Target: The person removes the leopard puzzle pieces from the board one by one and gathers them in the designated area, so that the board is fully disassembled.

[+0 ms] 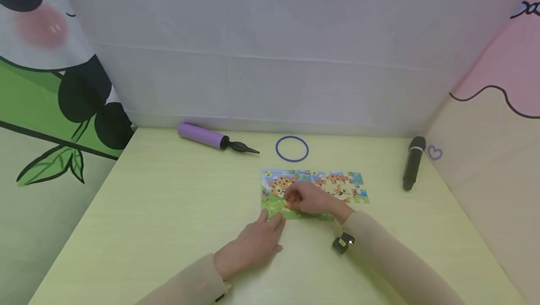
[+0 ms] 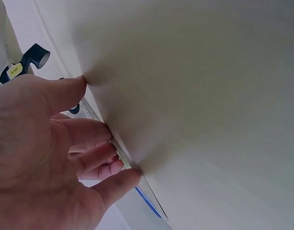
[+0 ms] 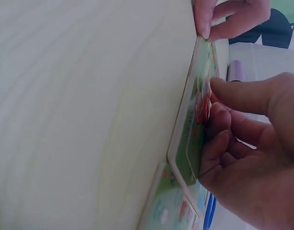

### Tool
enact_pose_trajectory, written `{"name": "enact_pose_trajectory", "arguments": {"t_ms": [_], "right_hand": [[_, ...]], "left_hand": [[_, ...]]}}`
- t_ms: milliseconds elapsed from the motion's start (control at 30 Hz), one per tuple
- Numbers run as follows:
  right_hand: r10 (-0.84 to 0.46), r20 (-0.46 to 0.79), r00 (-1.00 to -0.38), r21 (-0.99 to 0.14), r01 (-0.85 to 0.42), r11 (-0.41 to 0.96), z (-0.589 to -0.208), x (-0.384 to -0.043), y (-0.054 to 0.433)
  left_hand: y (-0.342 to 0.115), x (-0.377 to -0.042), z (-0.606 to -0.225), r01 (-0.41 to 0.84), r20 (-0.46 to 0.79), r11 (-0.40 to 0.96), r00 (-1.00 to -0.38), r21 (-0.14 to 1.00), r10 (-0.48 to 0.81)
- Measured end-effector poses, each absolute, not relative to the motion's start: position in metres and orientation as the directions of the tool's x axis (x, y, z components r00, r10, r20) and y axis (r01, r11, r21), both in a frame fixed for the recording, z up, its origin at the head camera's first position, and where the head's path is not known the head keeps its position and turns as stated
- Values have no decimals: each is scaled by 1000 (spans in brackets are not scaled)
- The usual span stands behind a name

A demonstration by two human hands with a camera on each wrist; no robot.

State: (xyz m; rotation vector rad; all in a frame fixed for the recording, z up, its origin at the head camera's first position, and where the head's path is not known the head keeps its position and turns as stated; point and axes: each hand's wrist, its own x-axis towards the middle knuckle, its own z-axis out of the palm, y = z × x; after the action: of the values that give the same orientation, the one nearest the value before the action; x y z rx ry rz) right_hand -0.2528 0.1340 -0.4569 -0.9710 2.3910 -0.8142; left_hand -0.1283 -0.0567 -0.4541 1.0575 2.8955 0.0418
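Observation:
A cartoon leopard jigsaw puzzle (image 1: 272, 204) in its flat tray lies on the table in the head view. My right hand (image 1: 311, 197) is over its middle with curled fingers. In the right wrist view, its thumb and fingers pinch a small orange-red puzzle piece (image 3: 203, 106) at the board's surface. My left hand (image 1: 258, 241) rests with spread fingertips on the near left edge of the tray; the left wrist view shows the fingers (image 2: 123, 183) touching down. Right of it lies a second picture panel (image 1: 362, 197) with pale gaps in it, partly hidden by my right hand.
Behind the puzzle lie a purple hand pump (image 1: 202, 136) with a black nozzle and a blue ring (image 1: 292, 149). A black microphone (image 1: 414, 163) lies at the far right. The table (image 1: 168, 211) meets a pale cloth backdrop (image 1: 270, 80) at the back.

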Motion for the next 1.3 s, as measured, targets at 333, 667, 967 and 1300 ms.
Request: {"name": "enact_pose_trajectory", "arguments": {"t_ms": [333,667,967,1300], "right_hand": [[-695,-188,-694,-672,-425,606,-458,-251,132],[-682,-187,-707,-689,-401,604,-460,-253,133],[-708,-182,-682,-778,-340,528,-460,-256,137],[-737,-167,-655,-863,-264,430,-461,-264,147]], "left_hand": [[-56,-129,-457,622,-61,780,-778,67,625],[-58,-129,-454,630,-61,774,-772,55,633],[-59,-127,-453,641,-63,767,-764,29,642],[-59,-127,-452,645,-70,764,-761,29,645]]}}
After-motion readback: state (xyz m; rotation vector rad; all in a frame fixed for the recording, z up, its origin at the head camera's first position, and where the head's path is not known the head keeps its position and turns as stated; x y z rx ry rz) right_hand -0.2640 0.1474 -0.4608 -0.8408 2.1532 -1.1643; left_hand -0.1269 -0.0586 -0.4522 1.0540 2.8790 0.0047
